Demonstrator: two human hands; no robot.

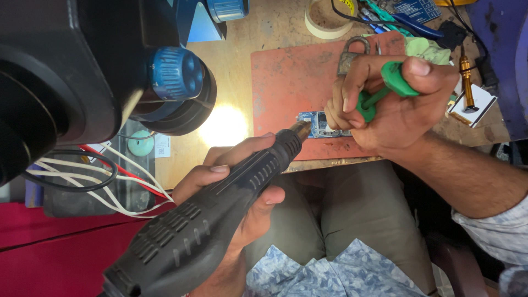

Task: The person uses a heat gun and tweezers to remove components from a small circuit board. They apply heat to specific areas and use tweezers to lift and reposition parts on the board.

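At the far left, beside the left hand's grip, a black microscope head (82,71) with a blue knob (176,72) hangs over the bench, with white and red wires (126,181) below it. The left hand (236,187) is clenched around a black hot-air tool (203,220), fingers wrapped over its ribbed body, and the metal nozzle (300,130) sticks out past the fingertips. Just beyond that nozzle, between the 2 hands, lies a small blue circuit board (316,124) on a worn red mat (291,88), near the mat's front edge. The right hand (385,104) is closed on a green-handled tool (385,88), pinched between thumb and fingers, with its lower fingers resting on the board; the tool's tip is hidden behind them. Above this grip sits a grey padlock (352,52); to its right stands a brass-coloured tool (467,82).
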